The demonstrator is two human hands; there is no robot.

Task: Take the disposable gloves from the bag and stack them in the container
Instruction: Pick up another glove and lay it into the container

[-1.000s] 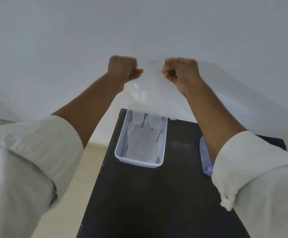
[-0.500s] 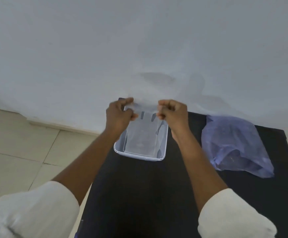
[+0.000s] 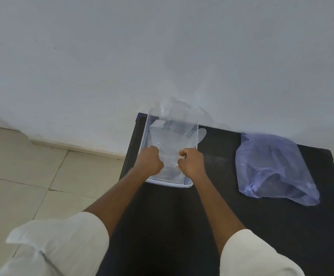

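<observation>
A clear plastic container point(image 3: 144, 134) stands at the far left of the black table point(image 3: 202, 216). A thin clear disposable glove point(image 3: 172, 136) is spread over it, its fingers pointing at the wall and one part hanging past the right rim. My left hand point(image 3: 149, 161) and my right hand point(image 3: 191, 161) are both closed on the glove's near edge, above the container's near half. More clear gloves lie under it inside the container. The pale purple plastic bag point(image 3: 271, 166) lies crumpled on the table to the right, apart from both hands.
The table stands against a white wall point(image 3: 162, 56). A beige tiled floor point(image 3: 32, 166) drops off past the table's left edge, close beside the container. White rolled sleeves cover both upper arms.
Both hands came down from up near the wall to the container, pulling the glove flat over it. The view tilted down, so the purple bag came fully into sight.
</observation>
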